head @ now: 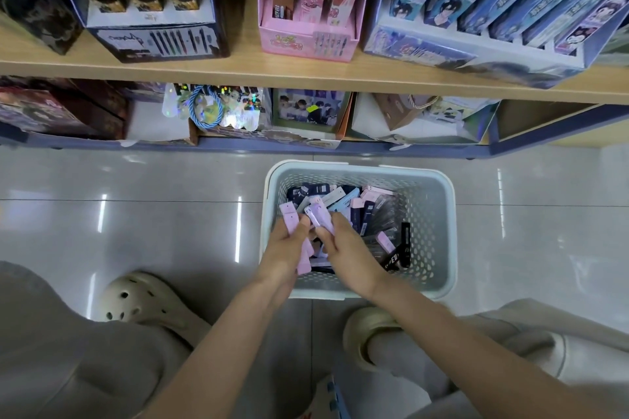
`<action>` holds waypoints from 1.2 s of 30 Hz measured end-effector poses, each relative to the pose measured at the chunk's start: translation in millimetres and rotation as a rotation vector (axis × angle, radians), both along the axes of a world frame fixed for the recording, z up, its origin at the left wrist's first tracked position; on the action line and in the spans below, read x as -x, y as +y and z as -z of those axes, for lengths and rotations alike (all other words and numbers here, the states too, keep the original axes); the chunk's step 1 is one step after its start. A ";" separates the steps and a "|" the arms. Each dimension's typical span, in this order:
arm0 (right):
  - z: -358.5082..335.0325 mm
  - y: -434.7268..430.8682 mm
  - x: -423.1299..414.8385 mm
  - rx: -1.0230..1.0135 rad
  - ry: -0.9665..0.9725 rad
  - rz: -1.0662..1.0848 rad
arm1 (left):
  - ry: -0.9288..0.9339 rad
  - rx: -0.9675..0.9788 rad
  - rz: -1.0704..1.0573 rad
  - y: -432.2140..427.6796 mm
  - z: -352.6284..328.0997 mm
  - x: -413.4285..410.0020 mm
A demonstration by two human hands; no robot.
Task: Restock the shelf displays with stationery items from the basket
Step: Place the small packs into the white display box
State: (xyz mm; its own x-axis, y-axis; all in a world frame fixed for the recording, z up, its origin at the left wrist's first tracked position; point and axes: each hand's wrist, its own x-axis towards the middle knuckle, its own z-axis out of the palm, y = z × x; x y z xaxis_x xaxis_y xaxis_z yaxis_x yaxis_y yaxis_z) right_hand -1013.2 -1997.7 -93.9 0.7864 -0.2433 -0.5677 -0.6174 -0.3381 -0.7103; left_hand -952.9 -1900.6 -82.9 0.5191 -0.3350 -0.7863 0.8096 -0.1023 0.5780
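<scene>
While crouched before the shelf spanning the upper frame, easy to misplace stock: several look-alike display boxes up there, with only the pink display box at top centre seeming to match. Below, at frame centre, reaching into the grey basket on the floor, heaped loosely with pink, blue and dark packs; could snag neighbours and tip them over the rim on lifting. Gripping a sheaf of pink packs in the left hand, fingers curled round; pinching one lilac pack in the right hand, just beside. Might fan out and slip, being a thin stack held one-handed. Lying with long axes running bottom to top of frame, upper ends leaning slightly left, toward the shelf.
</scene>
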 end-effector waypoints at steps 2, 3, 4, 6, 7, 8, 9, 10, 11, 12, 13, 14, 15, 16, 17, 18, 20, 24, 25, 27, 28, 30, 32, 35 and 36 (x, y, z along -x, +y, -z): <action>-1.4 7.1 -4.7 0.026 0.021 -0.073 | 0.058 0.016 -0.038 -2.6 -4.2 -2.4; -1.6 9.5 -5.9 0.037 0.033 -0.124 | 0.075 0.024 -0.056 -3.1 -5.2 -4.5; -2.6 11.1 -6.3 0.030 0.046 -0.165 | 0.075 0.024 -0.055 -3.1 -6.1 -6.8; -9.1 12.5 -7.0 -0.033 0.057 -0.198 | 0.052 0.002 -0.005 -0.1 -6.0 -11.5; -12.1 12.1 -6.3 -0.080 0.047 -0.210 | 0.041 -0.010 0.029 2.2 -6.2 -14.1; -15.1 11.0 -4.9 -0.128 0.037 -0.228 | 0.032 -0.020 0.068 4.4 -6.3 -16.5; -17.6 8.8 -3.3 -0.163 0.024 -0.252 | 0.024 -0.028 0.109 6.4 -6.1 -18.5; -19.5 5.7 -1.5 -0.167 0.013 -0.286 | 0.021 -0.037 0.140 8.2 -5.3 -20.0; -20.4 0.9 0.2 -0.150 0.006 -0.319 | 0.019 -0.047 0.161 9.7 -5.1 -21.0; -20.1 -4.6 1.6 -0.117 -0.009 -0.339 | 0.016 -0.059 0.176 10.7 -5.6 -21.8; -18.3 -10.8 1.6 -0.070 -0.050 -0.323 | 0.013 -0.067 0.188 11.7 -6.0 -22.6; -15.3 -17.2 0.4 -0.009 -0.118 -0.257 | 0.015 -0.059 0.192 12.3 -7.3 -23.2; -10.1 -24.7 -0.8 0.053 -0.184 -0.159 | 0.016 -0.045 0.191 13.2 -9.0 -23.9; -2.6 -32.8 -2.5 0.103 -0.228 -0.060 | 0.010 -0.033 0.192 14.0 -11.1 -24.5; 7.5 -41.1 -4.7 0.133 -0.238 0.003 | -0.006 -0.030 0.197 15.2 -13.0 -25.3; 17.2 -48.7 -7.9 0.152 -0.221 0.012 | -0.023 -0.027 0.206 16.7 -14.7 -26.1; 39.1 -60.6 -13.2 0.203 -0.133 -0.125 | -0.047 -0.013 0.217 20.0 -16.6 -28.7; 73.4 -68.5 -17.7 0.409 -0.048 -0.427 | -0.064 0.020 0.214 27.5 -18.6 -34.2; 78.3 -67.4 -17.4 0.481 -0.058 -0.450 | -0.063 0.026 0.209 28.7 -19.7 -35.5; 82.7 -64.3 -17.3 0.596 -0.051 -0.440 | -0.054 0.044 0.194 30.2 -22.3 -36.9; 83.4 -63.5 -17.3 0.635 -0.034 -0.430 | -0.048 0.053 0.184 30.6 -22.9 -37.2; 83.8 -63.2 -15.2 0.690 -0.003 -0.442 | -0.028 0.058 0.172 31.6 -22.4 -37.2; 83.9 -65.2 -12.5 0.714 0.007 -0.467 | -0.006 0.057 0.164 32.1 -20.5 -36.9; 83.3 -68.8 -8.4 0.705 -0.001 -0.428 | -0.004 0.068 0.150 31.3 -16.9 -34.7; 82.5 -69.5 -6.9 0.696 0.000 -0.410 | -0.003 0.069 0.142 30.2 -15.6 -33.8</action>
